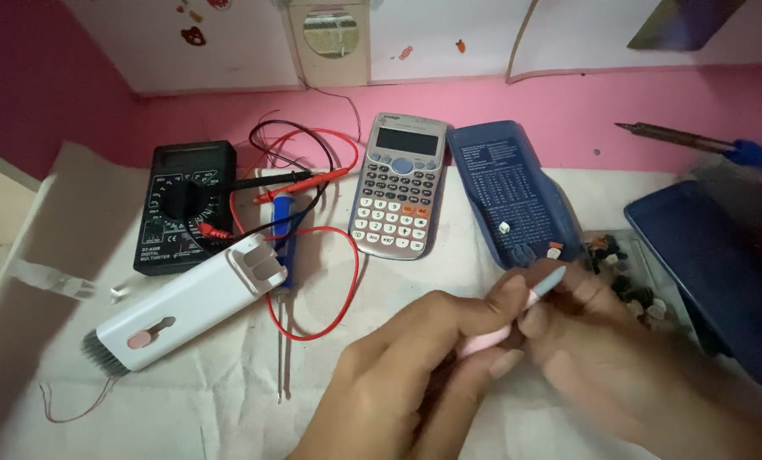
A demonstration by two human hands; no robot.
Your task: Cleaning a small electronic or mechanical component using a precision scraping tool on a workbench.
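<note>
Both your hands, left hand (415,366) and right hand (603,349), grip the pink cleaning pen (505,319) low over the desk (228,400); the calculator (398,187) lies untouched beyond, well apart.

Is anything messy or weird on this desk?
A bit. The multimeter's red and black leads sprawl in loops across the table, under the white cleaning brush. Small loose parts lie scattered beside the calculator cover.

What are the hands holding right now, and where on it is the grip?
A slim pink pen-like tool with a pale blue tip. The left hand pinches its pink body; the blurred right hand is at the tip end, its exact hold unclear.
</note>
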